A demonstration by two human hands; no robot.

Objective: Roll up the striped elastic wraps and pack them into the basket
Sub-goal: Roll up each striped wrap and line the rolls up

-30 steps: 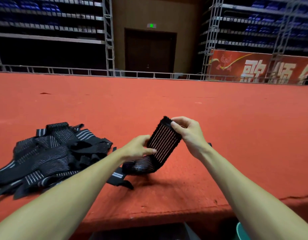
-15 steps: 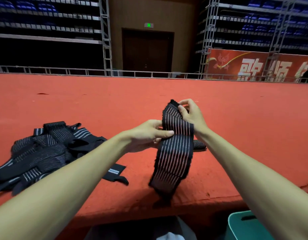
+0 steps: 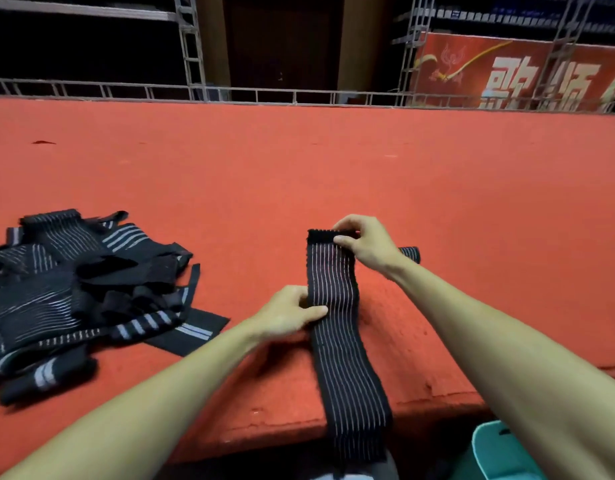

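Red carpet covers the wide stage point(image 3: 333, 168) where the work lies, with a metal rail point(image 3: 264, 95) and a red banner point(image 3: 506, 71) in the dark hall behind.

The right hand point(image 3: 366, 245) pinches the far end of one striped elastic wrap point(image 3: 333, 278), with the thumb on top and the fingers curled over the dark end band. The left hand point(image 3: 288, 315) pinches the wrap's left edge about midway along, thumb lying across the stripes. Both hands are narrow, each closed on the cloth.

The wrap is spread flat between them. Its long axis runs straight away from the person, and the near end hangs over the front edge of the stage. The right hand is at the end where a roll would likely begin, and the roll would then travel along the stripes toward the body. The hanging tail would have to be fed up as it goes.

Just behind the right wrist a short striped piece point(image 3: 410, 254) shows, perhaps a finished roll; it is too hidden to tell. The pile of loose wraps point(image 3: 67, 289) lies well apart to the left and clear of the strip. The teal basket point(image 3: 496, 452) sits below the stage edge at lower right, partly covered by the right forearm and nearer the right hand.
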